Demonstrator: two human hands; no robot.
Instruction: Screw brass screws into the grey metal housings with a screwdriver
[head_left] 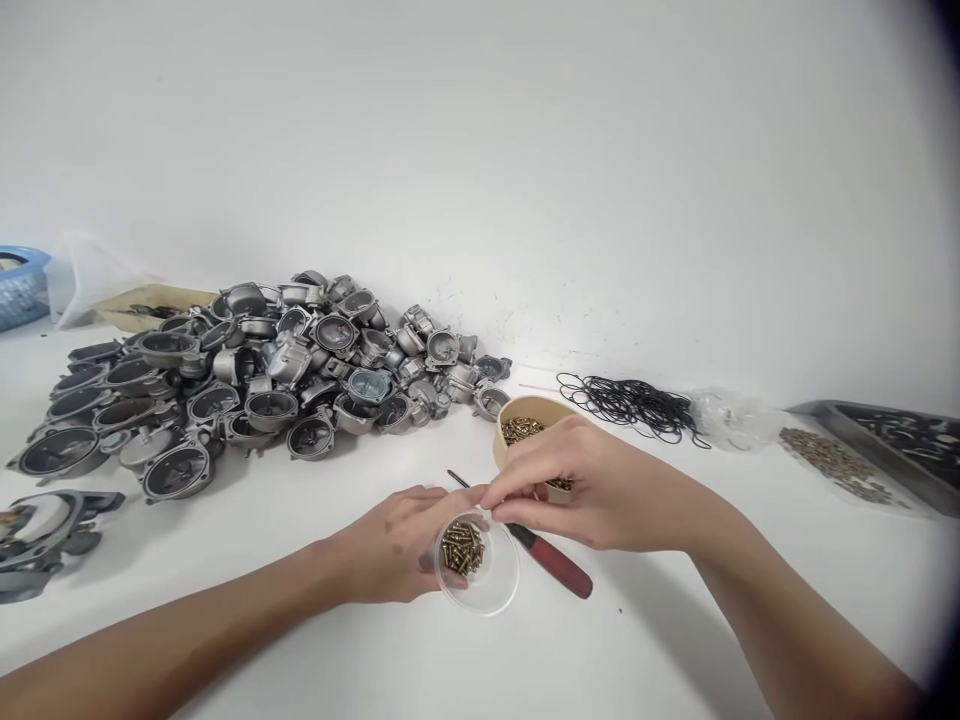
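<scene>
My left hand [416, 545] is wrapped round a clear plastic cup [501, 575], tilted so that its mouth faces me. Several brass-coloured screws [463, 548] lie inside it. At the cup's upper rim, my right hand [574, 485] is closed in a pinch; whether its fingertips grip the rim or a small piece is hidden. A screwdriver with a red and black handle [561, 566] lies on the table beyond the cup, its shaft partly covered by my hands. Behind my right hand stands a cream-coloured tub [504, 445] holding more brass-coloured screws [521, 428].
A big heap of grey metal housings [270, 410] covers the left and middle back. Black rubber rings [630, 405], a clear plastic bag [735, 420], small metal parts [832, 462] and a dark tray [892, 435] lie right. A blue basin [22, 290] stands far left, before the white wall.
</scene>
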